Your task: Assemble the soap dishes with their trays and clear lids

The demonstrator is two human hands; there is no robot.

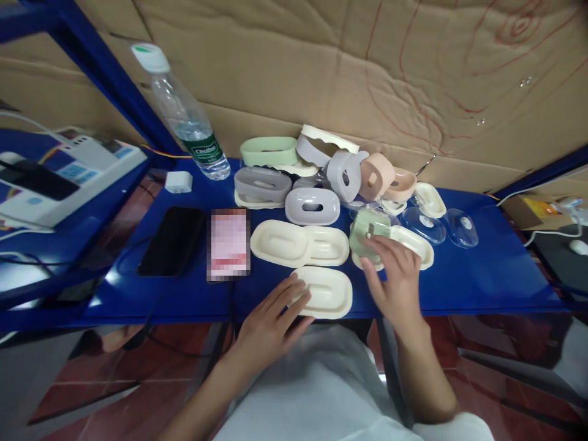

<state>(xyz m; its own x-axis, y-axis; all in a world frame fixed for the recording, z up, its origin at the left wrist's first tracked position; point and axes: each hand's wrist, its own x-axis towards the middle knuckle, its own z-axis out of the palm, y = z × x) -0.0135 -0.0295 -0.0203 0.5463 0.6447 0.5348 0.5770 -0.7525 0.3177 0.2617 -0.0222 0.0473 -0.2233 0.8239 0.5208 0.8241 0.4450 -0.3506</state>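
Note:
A shallow cream oval tray (pixel 328 293) lies at the table's front edge. My left hand (pixel 273 318) rests on its left end, fingers stretched out and slightly spread. Toward the right, my right hand (pixel 399 282) is at the near edge of a pale green piece with a slot (pixel 367 228). Its index fingertip appears to touch that piece, and the thumb is held apart. Beneath the green piece and beside my right fingers show cream double trays (pixel 420 246). Another pair of overlapping cream trays (pixel 280 241) sits just behind the front tray.
Grey, green and peach slotted oval covers (pixel 312 206) are heaped at the back. Clear lids (pixel 422 225) lie right. A water bottle (pixel 197 138), white adapter (pixel 178 181), black phone (pixel 172 241) and blurred pink-screened device (pixel 228 245) stand left. Cardboard (pixel 275 73) walls the back.

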